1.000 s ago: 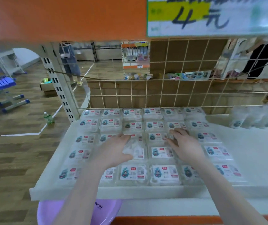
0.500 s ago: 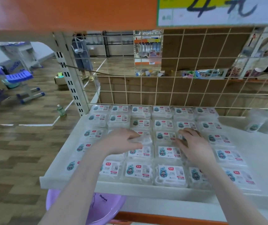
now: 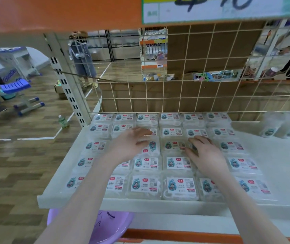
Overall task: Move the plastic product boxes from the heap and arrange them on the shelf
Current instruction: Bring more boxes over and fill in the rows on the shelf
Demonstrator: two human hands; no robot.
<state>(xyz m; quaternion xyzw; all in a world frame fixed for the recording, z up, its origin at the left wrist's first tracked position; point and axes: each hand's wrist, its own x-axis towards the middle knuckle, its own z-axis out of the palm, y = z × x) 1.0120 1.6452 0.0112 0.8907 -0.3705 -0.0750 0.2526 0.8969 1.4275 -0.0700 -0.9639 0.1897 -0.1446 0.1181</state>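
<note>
Boxes (image 3: 180,186) in tidy rows on shelf (image 3: 281,155), against the grid (image 3: 176,95). Both hands flat on mid-rows: left hand (image 3: 130,145) fingers straight over a turned box (image 3: 150,147), right hand (image 3: 205,154) fingers relaxed, gripping nothing.

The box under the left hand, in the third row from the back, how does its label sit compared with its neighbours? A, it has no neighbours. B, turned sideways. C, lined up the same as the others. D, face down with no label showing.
B: the box by the left hand has its red logo and cartoon figure rotated, while the neighbouring boxes show their labels square to the shelf front.
</note>
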